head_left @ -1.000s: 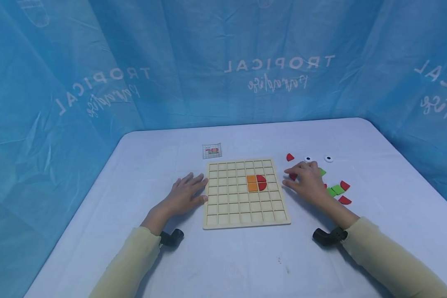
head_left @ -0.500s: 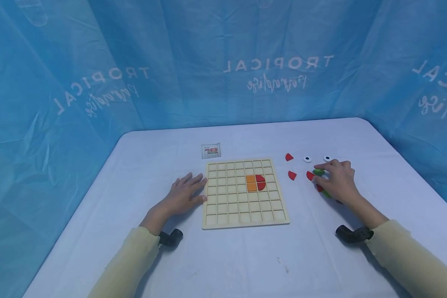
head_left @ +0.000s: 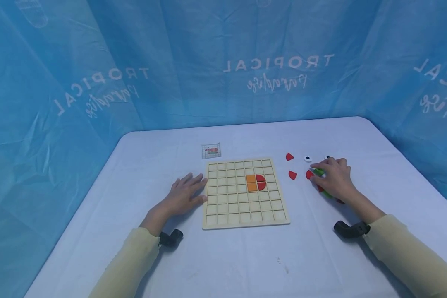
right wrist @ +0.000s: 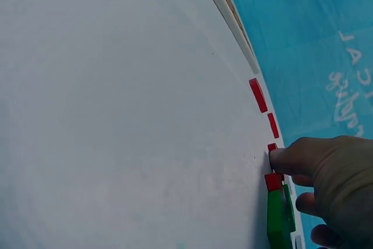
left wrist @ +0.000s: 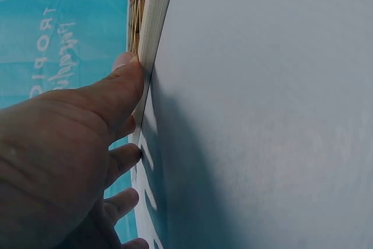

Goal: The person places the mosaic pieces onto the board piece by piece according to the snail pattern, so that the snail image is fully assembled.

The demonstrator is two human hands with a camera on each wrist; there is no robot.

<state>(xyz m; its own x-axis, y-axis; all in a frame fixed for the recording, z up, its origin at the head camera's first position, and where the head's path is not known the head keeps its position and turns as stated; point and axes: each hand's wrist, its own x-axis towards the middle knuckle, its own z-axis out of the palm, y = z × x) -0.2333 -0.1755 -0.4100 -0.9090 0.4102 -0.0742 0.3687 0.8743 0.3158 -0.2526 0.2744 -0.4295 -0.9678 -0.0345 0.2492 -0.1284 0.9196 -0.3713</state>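
My left hand [head_left: 185, 195] lies palm down with straight fingers, its fingertips and thumb touching the left edge of the gridded wooden board [head_left: 228, 207]. Two orange squares [head_left: 251, 183] and two red quarter-circle pieces [head_left: 261, 182] sit together in the board's cells. To the right of the board, my right hand [head_left: 335, 179] reaches low over loose pieces, thumb and index finger apart. A red quarter-circle piece [head_left: 309, 174] is right at those fingertips, and a green piece [head_left: 318, 171] shows between them. In the right wrist view the thumb [right wrist: 288, 155] overlaps a small red piece. The hand partly hides other red and green pieces.
Two more red quarter-circle pieces, an upper one [head_left: 289, 157] and a lower one [head_left: 292, 175], lie between board and right hand. A white eye disc [head_left: 307, 159] lies beyond them; another is partly hidden. A small picture card [head_left: 211, 151] lies behind the board. Blue curtains surround the white table.
My right hand has moved right, away from the red piece near the board, to the group of loose pieces, then slightly back left. The left hand has stayed at the board's edge.
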